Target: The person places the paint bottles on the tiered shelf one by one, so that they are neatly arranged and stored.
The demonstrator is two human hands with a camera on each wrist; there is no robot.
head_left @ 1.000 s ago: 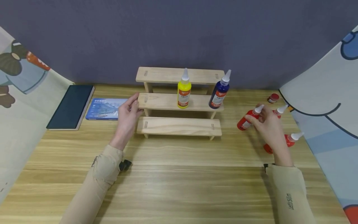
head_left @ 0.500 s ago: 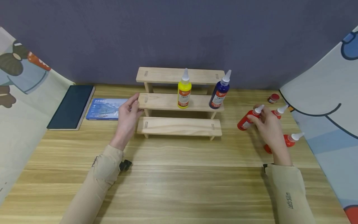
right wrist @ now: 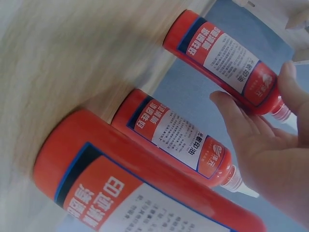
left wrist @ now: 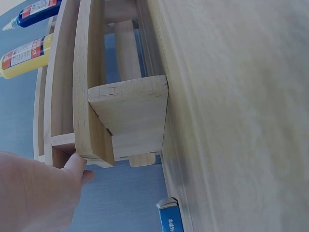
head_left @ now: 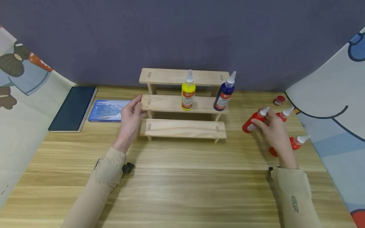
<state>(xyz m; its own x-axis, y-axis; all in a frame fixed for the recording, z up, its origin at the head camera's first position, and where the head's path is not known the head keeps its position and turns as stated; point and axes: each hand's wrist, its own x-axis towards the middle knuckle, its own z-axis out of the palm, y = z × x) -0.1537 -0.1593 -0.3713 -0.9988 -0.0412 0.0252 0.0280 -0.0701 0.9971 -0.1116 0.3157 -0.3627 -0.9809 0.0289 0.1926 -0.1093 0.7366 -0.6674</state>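
A three-tier wooden display shelf (head_left: 182, 128) stands against the dark back panel. My left hand (head_left: 130, 118) grips the left end of its middle tier, with the thumb at the board's edge in the left wrist view. On that tier stand a yellow bottle (head_left: 188, 96) and, to its right, a dark blue bottle (head_left: 224, 96), both with white nozzles. Right of the shelf, my right hand (head_left: 277, 131) holds a red bottle (head_left: 250, 124) near its neck, between thumb and fingers. Two more red bottles, one farther back (right wrist: 174, 140) and one nearer (right wrist: 145, 193), stand beside this hand.
A small red-lidded jar (head_left: 279, 100) sits at the back right, by the printed side panel (head_left: 322, 91). Left of the shelf lie a blue box (head_left: 105, 110), partly behind my left hand, and a dark green book (head_left: 72, 109). The wooden table (head_left: 182, 190) extends in front.
Hardly anything differs: the right-hand fingers have shifted slightly on the red bottle. My left hand and the shelf stay where they were.
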